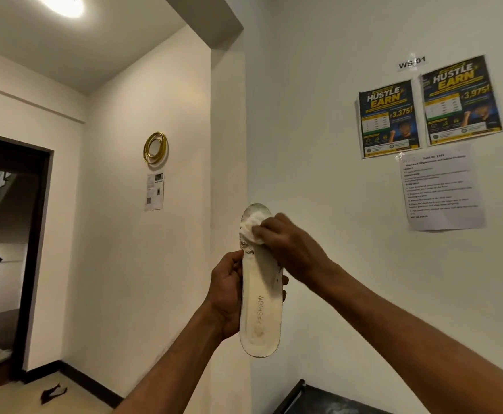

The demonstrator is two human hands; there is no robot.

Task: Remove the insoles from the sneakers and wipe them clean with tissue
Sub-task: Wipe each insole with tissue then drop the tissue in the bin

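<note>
A worn white insole (pixel 262 312) with "FASHION" printed on it stands upright in front of me, toe end up. My left hand (pixel 225 295) grips it from the left side near its middle, fingers wrapped behind. A crumpled white tissue (pixel 250 227) lies against the toe part, pressed there and held by my right hand (pixel 286 243), which comes in from the right. No sneakers show near my hands.
A white wall with two posters (pixel 429 106) and a task sheet (pixel 442 189) stands behind. A dark surface (pixel 318 398) shows at the bottom. A doorway (pixel 8 249) opens at the left, with a dark shoe (pixel 52 392) on the floor.
</note>
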